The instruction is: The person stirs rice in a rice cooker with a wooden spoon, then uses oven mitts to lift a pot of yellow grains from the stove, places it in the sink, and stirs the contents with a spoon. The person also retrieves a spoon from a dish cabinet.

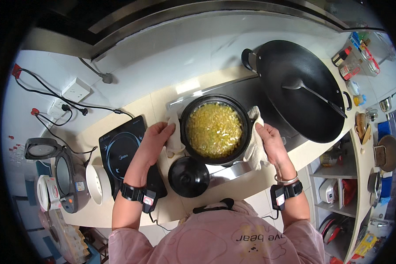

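A black pot [183,142] full of bubbling yellowish food in liquid [214,128] sits over the left part of the cooktop; I cannot tell whether it rests there or is lifted. My left hand [158,133] pinches a pale cloth [174,138] at the pot's left side. On the opposite side, my right hand [270,138] grips a cream cloth [255,151] over the pot's handle, which is mostly hidden. Just in front of the pot lies its black lid [188,176], partly on the counter.
A large black wok [293,62] holding a metal spatula [297,84] covers the cooktop's right side. Left of me are a Midea induction cooker [118,155], a white bowl [99,184] and an open rice cooker [74,184]. Bottles [341,56] stand in the right corner; power cords [52,94] hang left.
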Available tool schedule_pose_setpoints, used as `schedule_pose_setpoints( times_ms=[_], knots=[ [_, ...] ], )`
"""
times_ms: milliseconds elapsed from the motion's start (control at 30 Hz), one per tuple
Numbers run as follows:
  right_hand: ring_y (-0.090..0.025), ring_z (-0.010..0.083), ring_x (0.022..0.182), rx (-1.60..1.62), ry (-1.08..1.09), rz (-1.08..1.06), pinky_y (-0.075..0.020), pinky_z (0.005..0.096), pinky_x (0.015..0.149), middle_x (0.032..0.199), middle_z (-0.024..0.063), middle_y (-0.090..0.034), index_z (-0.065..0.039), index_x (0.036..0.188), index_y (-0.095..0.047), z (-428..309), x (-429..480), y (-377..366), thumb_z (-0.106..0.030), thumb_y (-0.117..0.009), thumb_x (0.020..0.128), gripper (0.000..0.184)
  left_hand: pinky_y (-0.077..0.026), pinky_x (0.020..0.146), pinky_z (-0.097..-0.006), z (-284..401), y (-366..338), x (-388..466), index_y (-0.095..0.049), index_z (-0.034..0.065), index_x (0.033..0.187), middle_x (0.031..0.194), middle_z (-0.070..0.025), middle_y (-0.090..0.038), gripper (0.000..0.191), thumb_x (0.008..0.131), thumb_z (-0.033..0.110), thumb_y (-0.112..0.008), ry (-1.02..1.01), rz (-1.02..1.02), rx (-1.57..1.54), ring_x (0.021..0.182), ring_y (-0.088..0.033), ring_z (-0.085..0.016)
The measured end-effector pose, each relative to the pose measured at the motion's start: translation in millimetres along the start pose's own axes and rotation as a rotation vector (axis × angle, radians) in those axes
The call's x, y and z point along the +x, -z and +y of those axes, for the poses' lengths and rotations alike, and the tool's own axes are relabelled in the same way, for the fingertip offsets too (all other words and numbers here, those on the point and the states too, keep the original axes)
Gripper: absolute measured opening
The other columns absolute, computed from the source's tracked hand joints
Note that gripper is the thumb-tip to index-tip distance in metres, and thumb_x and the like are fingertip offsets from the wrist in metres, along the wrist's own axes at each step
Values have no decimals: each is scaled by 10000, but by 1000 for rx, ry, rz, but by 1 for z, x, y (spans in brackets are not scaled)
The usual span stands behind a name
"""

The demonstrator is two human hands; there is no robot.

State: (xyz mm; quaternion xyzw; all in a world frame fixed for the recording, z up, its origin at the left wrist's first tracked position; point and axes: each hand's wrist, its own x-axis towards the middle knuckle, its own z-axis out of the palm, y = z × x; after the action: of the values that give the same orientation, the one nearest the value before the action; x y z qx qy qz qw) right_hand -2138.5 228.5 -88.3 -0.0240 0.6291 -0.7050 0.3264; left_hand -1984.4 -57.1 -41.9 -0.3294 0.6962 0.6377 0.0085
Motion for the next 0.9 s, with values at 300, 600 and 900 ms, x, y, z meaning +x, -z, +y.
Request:
schedule_pose_setpoints(
  times_ms=[300,600,900],
  knots=[
    [-571,112,695,-132,-9,305,-464,252,632,830,56,-634,35,973,-613,23,-129,36,-271,-524,937,321,-412,574,-243,-47,-51,-76,-609,-30,961,728,4,-570,326,919,291,-564,-24,-181,-24,654,-497,-70],
    [-568,99,635,-56,67,611,-465,253,574,773,36,-630,26,937,-610,80,-282,126,-264,-541,938,298,-458,613,-244,-99,-168,-122,-596,1,915,807,11,-576,229,944,219,-531,-123,-611,42,709,-537,-53],
    [-547,81,617,79,221,837,-450,248,562,766,24,-619,27,914,-612,135,-435,288,-271,-527,941,311,-495,636,-251,-108,-384,-195,-606,20,941,809,-20,-603,275,944,282,-522,-102,-940,-50,696,-582,-92]
  ],
)
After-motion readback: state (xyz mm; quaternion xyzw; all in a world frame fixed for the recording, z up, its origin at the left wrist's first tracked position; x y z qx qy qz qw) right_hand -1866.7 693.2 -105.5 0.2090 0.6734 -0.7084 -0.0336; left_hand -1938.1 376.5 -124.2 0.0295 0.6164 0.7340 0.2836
